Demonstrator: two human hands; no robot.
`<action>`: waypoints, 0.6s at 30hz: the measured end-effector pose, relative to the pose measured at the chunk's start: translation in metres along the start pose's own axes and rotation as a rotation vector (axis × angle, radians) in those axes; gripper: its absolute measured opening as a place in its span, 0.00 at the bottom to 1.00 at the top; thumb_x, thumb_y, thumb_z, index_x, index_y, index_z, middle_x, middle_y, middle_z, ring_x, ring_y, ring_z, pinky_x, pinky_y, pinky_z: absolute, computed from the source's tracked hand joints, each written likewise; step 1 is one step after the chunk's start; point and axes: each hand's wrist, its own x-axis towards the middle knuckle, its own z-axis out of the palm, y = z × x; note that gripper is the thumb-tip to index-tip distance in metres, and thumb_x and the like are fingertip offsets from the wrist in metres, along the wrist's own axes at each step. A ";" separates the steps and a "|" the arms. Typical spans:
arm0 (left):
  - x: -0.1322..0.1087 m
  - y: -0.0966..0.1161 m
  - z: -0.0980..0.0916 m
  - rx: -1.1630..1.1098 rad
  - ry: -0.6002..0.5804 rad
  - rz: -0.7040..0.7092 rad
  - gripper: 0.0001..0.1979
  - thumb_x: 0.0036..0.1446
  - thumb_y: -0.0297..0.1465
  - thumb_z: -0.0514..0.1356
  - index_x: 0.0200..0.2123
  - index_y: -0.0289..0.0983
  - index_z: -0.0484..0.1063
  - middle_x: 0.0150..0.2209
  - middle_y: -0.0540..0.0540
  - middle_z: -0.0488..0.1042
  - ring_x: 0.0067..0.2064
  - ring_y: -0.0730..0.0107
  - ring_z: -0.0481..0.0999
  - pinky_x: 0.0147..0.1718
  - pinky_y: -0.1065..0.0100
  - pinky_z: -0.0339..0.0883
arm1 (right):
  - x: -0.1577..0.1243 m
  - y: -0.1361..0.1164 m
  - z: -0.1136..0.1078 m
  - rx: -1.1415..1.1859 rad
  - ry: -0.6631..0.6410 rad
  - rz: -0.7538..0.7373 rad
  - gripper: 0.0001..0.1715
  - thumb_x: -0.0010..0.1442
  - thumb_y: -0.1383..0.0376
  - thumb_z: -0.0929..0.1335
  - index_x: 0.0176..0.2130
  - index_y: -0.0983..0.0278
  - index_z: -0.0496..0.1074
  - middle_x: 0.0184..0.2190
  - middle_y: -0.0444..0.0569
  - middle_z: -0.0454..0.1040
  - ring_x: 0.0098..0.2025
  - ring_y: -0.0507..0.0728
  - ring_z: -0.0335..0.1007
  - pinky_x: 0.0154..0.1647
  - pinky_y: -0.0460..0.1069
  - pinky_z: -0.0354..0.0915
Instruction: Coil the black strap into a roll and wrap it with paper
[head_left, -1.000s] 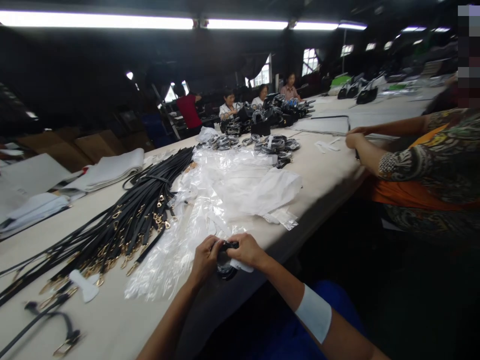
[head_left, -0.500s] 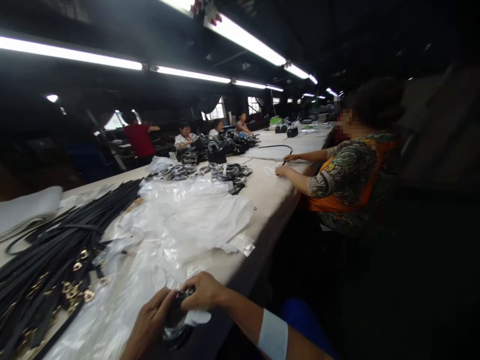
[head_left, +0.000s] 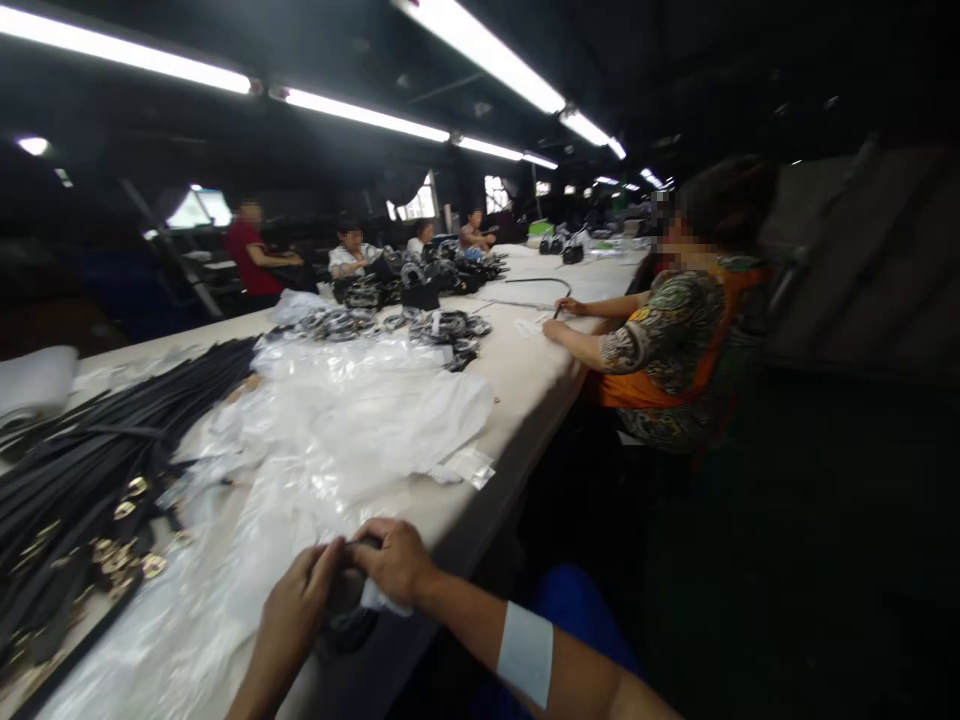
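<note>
Both my hands meet at the near edge of the long table point(head_left: 517, 385). My left hand point(head_left: 296, 605) and my right hand point(head_left: 394, 560) are closed together on a coiled black strap point(head_left: 346, 620) with a white tag at its side. Most of the strap is hidden behind my fingers. A white band wraps my right forearm. Clear plastic bags point(head_left: 337, 430) lie spread on the table just beyond my hands. To the left lies a long bundle of black straps with gold buckles point(head_left: 90, 470).
A co-worker in a patterned top point(head_left: 675, 340) sits at the table's right side, hands on the tabletop. Heaps of coiled black straps point(head_left: 420, 325) lie further along. Other people sit at the far end. The floor to the right is dark.
The view has swung right and upward, then down a little. My hands keep hold of the coiled strap and now sit low in the view.
</note>
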 end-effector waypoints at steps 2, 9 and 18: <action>-0.004 0.017 0.006 -0.218 0.029 -0.159 0.25 0.44 0.55 0.60 0.26 0.37 0.76 0.27 0.42 0.78 0.31 0.55 0.76 0.28 0.63 0.69 | 0.001 0.003 0.001 0.069 -0.034 0.005 0.14 0.55 0.55 0.71 0.32 0.64 0.76 0.27 0.42 0.73 0.32 0.51 0.67 0.34 0.43 0.63; -0.012 0.017 0.026 -0.417 0.144 -0.230 0.26 0.53 0.54 0.58 0.25 0.34 0.72 0.21 0.49 0.67 0.24 0.71 0.64 0.22 0.72 0.57 | 0.007 0.016 0.005 0.215 -0.084 0.035 0.21 0.54 0.49 0.71 0.33 0.66 0.73 0.29 0.46 0.72 0.34 0.54 0.67 0.34 0.45 0.65; -0.008 0.026 0.033 -0.663 0.203 -0.327 0.24 0.51 0.52 0.61 0.35 0.34 0.73 0.26 0.51 0.69 0.23 0.75 0.65 0.22 0.74 0.60 | 0.013 0.013 0.004 0.331 0.016 0.027 0.30 0.61 0.49 0.64 0.55 0.65 0.60 0.24 0.41 0.68 0.21 0.50 0.60 0.22 0.43 0.57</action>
